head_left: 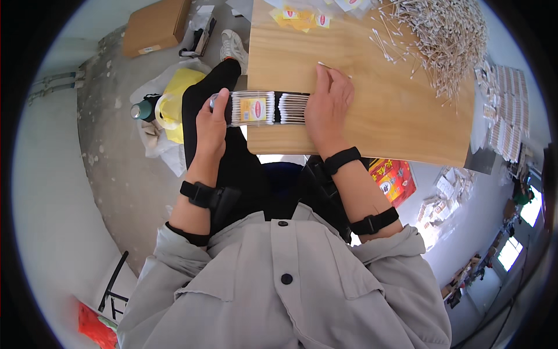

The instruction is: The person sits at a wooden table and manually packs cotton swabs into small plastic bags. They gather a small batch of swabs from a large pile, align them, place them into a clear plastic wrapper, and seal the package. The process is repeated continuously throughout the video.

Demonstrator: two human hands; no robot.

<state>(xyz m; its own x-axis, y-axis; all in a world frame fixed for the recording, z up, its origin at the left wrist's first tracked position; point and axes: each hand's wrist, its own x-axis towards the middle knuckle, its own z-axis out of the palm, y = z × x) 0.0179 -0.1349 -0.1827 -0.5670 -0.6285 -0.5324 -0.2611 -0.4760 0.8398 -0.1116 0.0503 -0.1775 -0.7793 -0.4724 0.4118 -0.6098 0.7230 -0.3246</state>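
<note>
My left hand [212, 125] is closed around the left end of a small clear plastic box [235, 116] packed with a row of cotton swabs, a yellow and white label [257, 109] lying over them. To its right, past a black gap, a second row of cotton swabs [292, 108] lies side by side in a dark-edged tray at the table's left edge. My right hand [329, 104] covers the right end of that row. Its fingers are bent, and a single cotton swab [343, 72] sticks out at the fingertips. The right thumb is hidden.
A large heap of loose cotton swabs [447, 46] covers the far right of the wooden table [395, 128]. Yellow labels [302, 19] lie at the far edge. Stacked swab packs [504, 110] stand off the right side. A cardboard box [156, 26] and yellow bag [180, 99] are on the left floor.
</note>
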